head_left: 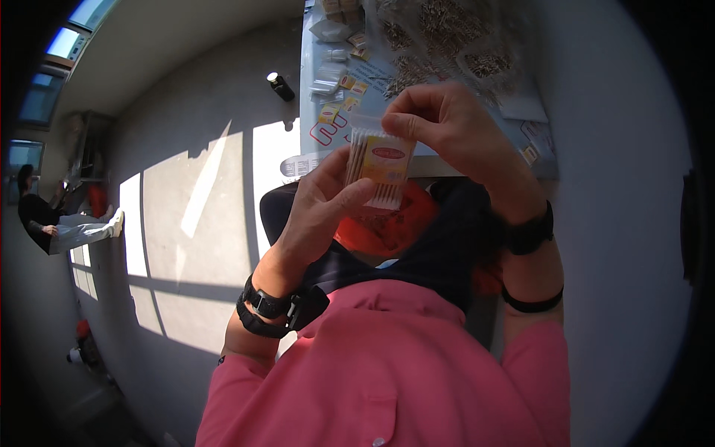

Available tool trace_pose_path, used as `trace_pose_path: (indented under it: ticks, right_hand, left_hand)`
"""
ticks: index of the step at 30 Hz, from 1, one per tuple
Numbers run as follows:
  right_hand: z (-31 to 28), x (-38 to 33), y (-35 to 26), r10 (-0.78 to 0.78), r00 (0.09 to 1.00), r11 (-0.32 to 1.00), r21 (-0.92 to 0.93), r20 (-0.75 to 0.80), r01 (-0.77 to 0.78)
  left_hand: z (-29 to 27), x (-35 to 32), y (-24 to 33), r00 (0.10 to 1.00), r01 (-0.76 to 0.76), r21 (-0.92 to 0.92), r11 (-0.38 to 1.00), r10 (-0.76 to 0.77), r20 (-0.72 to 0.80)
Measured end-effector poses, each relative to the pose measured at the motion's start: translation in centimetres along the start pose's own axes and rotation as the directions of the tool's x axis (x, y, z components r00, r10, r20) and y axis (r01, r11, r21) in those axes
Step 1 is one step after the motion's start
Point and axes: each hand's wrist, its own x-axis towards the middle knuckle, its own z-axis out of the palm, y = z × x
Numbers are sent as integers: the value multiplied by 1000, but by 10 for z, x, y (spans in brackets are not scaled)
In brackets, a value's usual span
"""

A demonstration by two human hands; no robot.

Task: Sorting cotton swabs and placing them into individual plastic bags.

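A small clear plastic bag of cotton swabs (386,165) with a yellow label card is held upright in front of me, above my lap. My left hand (322,203) grips its lower left side, thumb across the front. At the top right corner, the thumb and forefinger of my right hand (456,127) pinch the bag's edge. Wooden sticks with white tips show through the plastic. Beyond my hands, a large pile of loose cotton swabs (439,33) lies in clear plastic on the table.
The table (311,138) has a light blue printed cover. Clear plastic bags (328,77) and yellow label cards (328,114) lie along its left side. A black bottle-like object (281,87) stands on the sunlit floor. Far left, another person (56,212) sits.
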Motion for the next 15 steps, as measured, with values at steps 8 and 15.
trace_pose_path:
  ticks: [8, 15]
  right_hand:
    - [7, -4, 3, 13, 997, 993, 116, -73, -4]
    - [8, -12, -12, -127, 992, 991, -36, -21, 126]
  left_hand:
    - [18, -1, -13, 996, -87, 207, 974, 81, 36]
    - [17, -2, 12, 976, -195, 443, 875, 218, -1]
